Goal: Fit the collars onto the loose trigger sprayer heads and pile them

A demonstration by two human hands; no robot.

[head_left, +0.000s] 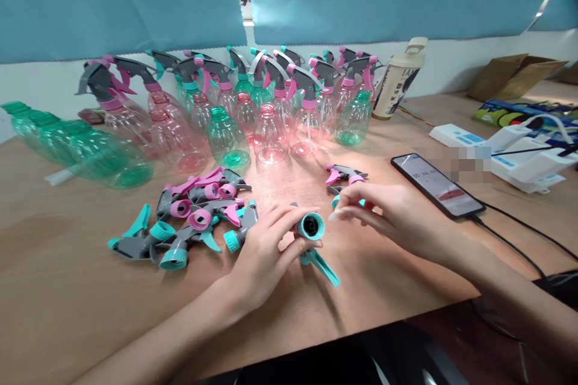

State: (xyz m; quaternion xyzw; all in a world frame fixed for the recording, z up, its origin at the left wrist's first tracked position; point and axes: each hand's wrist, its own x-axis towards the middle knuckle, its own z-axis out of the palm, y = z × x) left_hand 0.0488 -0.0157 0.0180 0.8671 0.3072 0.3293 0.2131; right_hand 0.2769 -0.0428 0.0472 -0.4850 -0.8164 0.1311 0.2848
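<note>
My left hand point(266, 246) grips a grey and teal trigger sprayer head point(311, 226), its round collar opening turned toward me and its teal trigger point(326, 269) slanting down. Just right of the collar is my right hand point(383, 213), thumb and fingers pinched together. A small whitish bit shows at its fingertips, too small to name. Left of my left hand lies a pile of sprayer heads point(198, 219), grey with pink or teal parts. Behind my right fingers rest a pink-and-grey sprayer head point(345, 174) and a partly hidden teal one.
Pink and green spray bottles point(271, 138) stand in rows at the back, some with sprayer heads, some without. Green bottles point(85, 147) cluster at left. A phone point(438, 186) with a cable, power strips point(519, 156), a tumbler point(400, 81) and a cardboard box point(510, 78) occupy the right.
</note>
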